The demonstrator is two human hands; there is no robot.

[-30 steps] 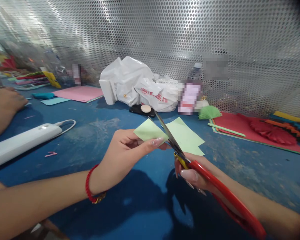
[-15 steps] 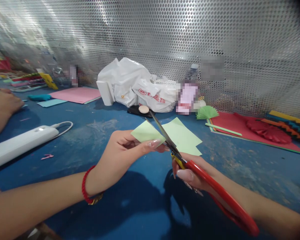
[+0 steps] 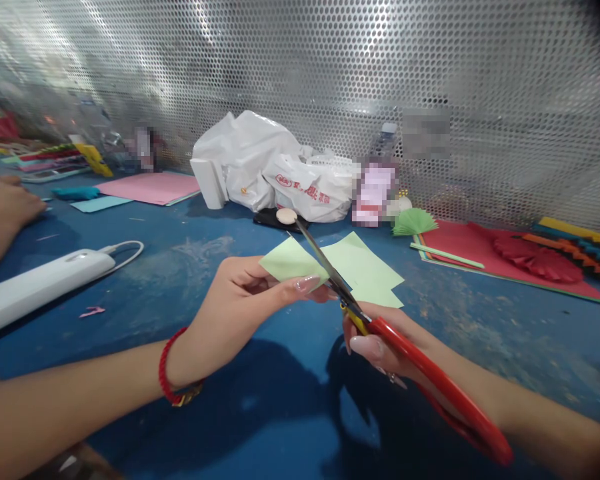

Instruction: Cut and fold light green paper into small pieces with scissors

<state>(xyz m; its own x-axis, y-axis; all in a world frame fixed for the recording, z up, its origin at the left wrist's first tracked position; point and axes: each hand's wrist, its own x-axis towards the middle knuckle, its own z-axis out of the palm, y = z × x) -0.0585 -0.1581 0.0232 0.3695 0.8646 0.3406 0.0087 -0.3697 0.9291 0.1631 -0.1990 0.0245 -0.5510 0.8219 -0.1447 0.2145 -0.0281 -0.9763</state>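
Observation:
Between thumb and fingers, my left hand [image 3: 245, 310] pinches a light green piece of paper [image 3: 287, 262], held above the table. My right hand [image 3: 387, 340] grips a pair of scissors [image 3: 425, 370] with red handles, fingers wrapped around them near the pivot. The metal blades point up and away to the left, lying along the right edge of the held paper; whether they are biting into it I cannot tell. Behind the blades, more light green paper [image 3: 365, 267] lies on the table, partly covered by my right hand and the scissors.
White plastic bags [image 3: 305, 190] and a phone [image 3: 375, 193] stand against the perforated metal wall. At the right, a green paper fan [image 3: 414, 223] lies by red paper [image 3: 460, 243]. A white power bank [image 3: 45, 287] and another person's hand [image 3: 10, 207] are at the left.
The view has shifted very slightly. The scissor blades appear a little closer together, and both hands keep nearly the same place and hold.

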